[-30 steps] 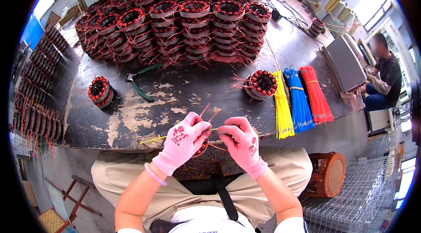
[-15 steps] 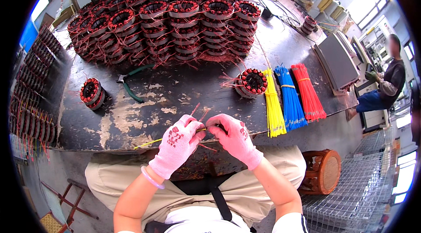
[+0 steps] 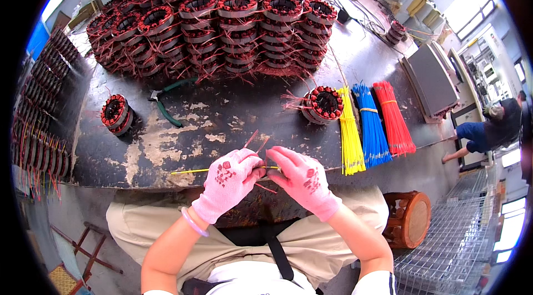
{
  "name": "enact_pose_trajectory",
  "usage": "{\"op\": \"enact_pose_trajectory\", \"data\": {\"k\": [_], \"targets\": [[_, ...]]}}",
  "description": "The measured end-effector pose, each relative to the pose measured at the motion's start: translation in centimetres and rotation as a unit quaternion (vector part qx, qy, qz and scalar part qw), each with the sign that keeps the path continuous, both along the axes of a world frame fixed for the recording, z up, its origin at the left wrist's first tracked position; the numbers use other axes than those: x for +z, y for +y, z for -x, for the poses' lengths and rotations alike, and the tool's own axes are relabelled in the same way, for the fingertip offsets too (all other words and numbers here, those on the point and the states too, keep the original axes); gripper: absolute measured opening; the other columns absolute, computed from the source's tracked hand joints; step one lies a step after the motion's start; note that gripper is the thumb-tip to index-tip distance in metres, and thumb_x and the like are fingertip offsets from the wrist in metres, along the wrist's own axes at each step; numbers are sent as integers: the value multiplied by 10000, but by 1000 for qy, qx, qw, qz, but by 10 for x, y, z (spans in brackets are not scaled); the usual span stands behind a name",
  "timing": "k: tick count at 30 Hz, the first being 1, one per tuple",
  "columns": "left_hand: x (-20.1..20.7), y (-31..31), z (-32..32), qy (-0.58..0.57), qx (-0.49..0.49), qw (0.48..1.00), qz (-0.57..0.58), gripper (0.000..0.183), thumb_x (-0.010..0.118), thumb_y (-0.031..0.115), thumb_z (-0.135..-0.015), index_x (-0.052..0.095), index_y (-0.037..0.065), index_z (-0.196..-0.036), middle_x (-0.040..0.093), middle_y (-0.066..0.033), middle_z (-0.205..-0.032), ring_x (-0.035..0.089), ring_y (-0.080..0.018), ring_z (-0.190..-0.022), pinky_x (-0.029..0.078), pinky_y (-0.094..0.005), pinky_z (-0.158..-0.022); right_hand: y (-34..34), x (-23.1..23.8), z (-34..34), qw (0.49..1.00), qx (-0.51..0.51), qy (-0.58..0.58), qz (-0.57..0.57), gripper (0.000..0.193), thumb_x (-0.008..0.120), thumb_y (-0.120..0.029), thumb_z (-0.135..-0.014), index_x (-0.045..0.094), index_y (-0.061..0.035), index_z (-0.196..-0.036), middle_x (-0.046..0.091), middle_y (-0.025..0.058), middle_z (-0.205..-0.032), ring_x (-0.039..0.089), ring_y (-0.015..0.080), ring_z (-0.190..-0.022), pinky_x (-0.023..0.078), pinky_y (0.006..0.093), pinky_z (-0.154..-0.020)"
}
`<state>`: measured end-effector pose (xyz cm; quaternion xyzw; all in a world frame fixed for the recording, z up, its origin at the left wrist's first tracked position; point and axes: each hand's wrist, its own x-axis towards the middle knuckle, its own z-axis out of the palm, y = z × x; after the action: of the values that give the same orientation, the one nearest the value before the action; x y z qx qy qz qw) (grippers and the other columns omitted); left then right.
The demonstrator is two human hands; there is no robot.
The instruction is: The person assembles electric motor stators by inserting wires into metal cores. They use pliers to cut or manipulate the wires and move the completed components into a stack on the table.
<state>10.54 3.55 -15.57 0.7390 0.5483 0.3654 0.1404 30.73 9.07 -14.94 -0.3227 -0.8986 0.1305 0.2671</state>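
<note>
Sitting in beige trousers [image 3: 355, 209] and working over the lap. Clamping a yellow wire [image 3: 190, 171] in the fingers of the pink-gloved left hand [image 3: 226, 186], leaving its long end pointing left over the front of the counter [image 3: 161, 156]. Holding the fingers of the right hand [image 3: 306, 184] about the short end, just beside the left fingertips; not being able to tell whether gripping it or only steadying it. Showing red wire ends [image 3: 251, 139] above and below the meeting point, but hiding their source. Judging by this, probably joining the yellow wire to a red lead; not showing the join itself. Calling next, in judgement, for holding the left pinch firm, matching the ends and securing the contact without pulling the yellow wire free. Farther up, noting a yellow bundle [image 3: 351, 134], blue bundle [image 3: 372, 125] and red bundle [image 3: 395, 123] lying side by side, near the right ring stack [image 3: 322, 106]; to the left, seeing green-handled pliers [image 3: 167, 115] near the left ring stack [image 3: 119, 117]. Beyond, finding a large pile of wound rings [image 3: 222, 34]. Off to the right, observing a co-worker [image 3: 497, 128] in dark clothing.
</note>
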Motion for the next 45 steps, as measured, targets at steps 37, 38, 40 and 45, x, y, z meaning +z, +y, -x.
{"op": "enact_pose_trajectory", "data": {"k": [37,38,40,45], "targets": [[3,1,4,-19,-23,999,24,167,722,45,-779,682,79,-937,681,-71,-965,669,-304,-871,549,-402,-762,11,2,0,697,-14,137,703,233,592,-253,-1012,651,-28,-1025,681,-8,-863,582,53,-727,454,219,-628],[3,1,4,-20,-22,999,25,168,722,45,-778,681,79,-937,680,-70,-964,669,-303,-871,549,-402,-762,12,7,0,673,-7,152,724,247,592,-269,-1020,647,-28,-1016,674,-24,-870,561,28,-726,433,199,-607],[3,0,4,-22,-18,999,28,168,721,45,-778,676,78,-936,678,-69,-963,668,-303,-872,548,-401,-761,11,15,-2,869,11,44,494,200,649,-211,-964,644,-36,-1061,688,39,-852,644,154,-746,499,282,-639],[2,2,4,-31,-17,999,29,166,730,59,-780,671,73,-934,674,-72,-961,667,-307,-872,547,-403,-756,6,4,3,987,38,18,152,179,681,-154,-907,662,-39,-1042,684,127,-854,672,299,-767,534,372,-682]]}}
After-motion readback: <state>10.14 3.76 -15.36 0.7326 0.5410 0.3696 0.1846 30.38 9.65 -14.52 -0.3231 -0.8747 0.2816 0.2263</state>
